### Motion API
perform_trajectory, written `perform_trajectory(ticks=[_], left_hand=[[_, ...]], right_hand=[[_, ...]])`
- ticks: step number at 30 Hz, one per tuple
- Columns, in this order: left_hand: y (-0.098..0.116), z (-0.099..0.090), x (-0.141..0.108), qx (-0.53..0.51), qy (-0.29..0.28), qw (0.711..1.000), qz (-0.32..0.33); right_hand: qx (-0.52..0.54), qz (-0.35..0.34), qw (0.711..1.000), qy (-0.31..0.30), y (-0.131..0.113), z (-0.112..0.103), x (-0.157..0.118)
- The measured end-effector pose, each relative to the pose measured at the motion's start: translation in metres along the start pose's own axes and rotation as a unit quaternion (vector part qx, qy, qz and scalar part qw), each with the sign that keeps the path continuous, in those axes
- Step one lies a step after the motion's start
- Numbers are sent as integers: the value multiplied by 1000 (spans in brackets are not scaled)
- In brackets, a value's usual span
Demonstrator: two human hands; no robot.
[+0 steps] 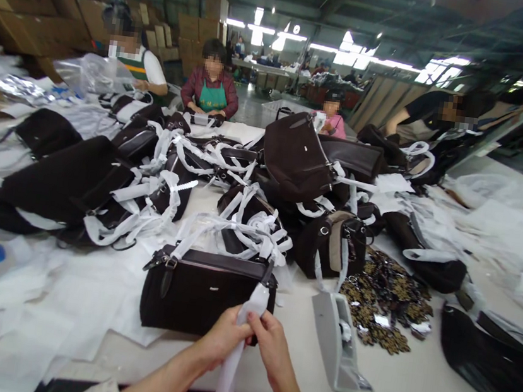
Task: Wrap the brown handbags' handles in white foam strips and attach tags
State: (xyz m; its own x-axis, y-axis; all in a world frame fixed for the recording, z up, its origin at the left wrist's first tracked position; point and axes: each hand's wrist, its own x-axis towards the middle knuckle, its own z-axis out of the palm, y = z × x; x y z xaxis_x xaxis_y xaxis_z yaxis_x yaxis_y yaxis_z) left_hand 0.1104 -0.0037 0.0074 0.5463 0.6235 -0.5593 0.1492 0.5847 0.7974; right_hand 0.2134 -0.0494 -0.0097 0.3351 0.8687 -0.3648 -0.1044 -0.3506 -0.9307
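Observation:
A dark brown handbag (192, 295) stands upright on the table in front of me, its handle wrapped in white paper. Both hands meet at its lower right front corner. My left hand (225, 335) is closed round a strip of white tissue paper (229, 373) that hangs down toward my lap. Thumb and fingers of my right hand (270, 340) pinch the same strip just beside it. The strip's upper end lies over the hanging strap at the bag's right side. What lies inside the paper between my fingers is hidden.
White paper sheets (37, 315) spread at the left. A grey tape dispenser (336, 345) and a pile of brown-gold tags (386, 300) are at the right. Many bags, including a large brown one (295, 155), crowd behind. A co-worker in a green apron (214, 96) sits across the table.

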Motion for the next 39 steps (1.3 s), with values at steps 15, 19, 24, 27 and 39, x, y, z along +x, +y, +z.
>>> perform_trajectory(ticks=[15, 19, 24, 27, 39], left_hand=[[-22, -23, -10, -300, -184, 926, -133], [-21, -21, -12, -307, -171, 920, -173], [-8, -25, -18, -271, -207, 924, -175], [-5, -23, -19, -242, -201, 932, -179], [-4, -25, -19, -147, -184, 967, -98]], right_hand=[[71, 51, 996, 3, -5, 4, -2], [98, 44, 994, -27, -8, -6, -7], [229, 62, 956, -172, -14, -13, -18], [210, 27, 969, -126, -13, -8, -20], [178, 13, 982, -59, -9, 8, -17]])
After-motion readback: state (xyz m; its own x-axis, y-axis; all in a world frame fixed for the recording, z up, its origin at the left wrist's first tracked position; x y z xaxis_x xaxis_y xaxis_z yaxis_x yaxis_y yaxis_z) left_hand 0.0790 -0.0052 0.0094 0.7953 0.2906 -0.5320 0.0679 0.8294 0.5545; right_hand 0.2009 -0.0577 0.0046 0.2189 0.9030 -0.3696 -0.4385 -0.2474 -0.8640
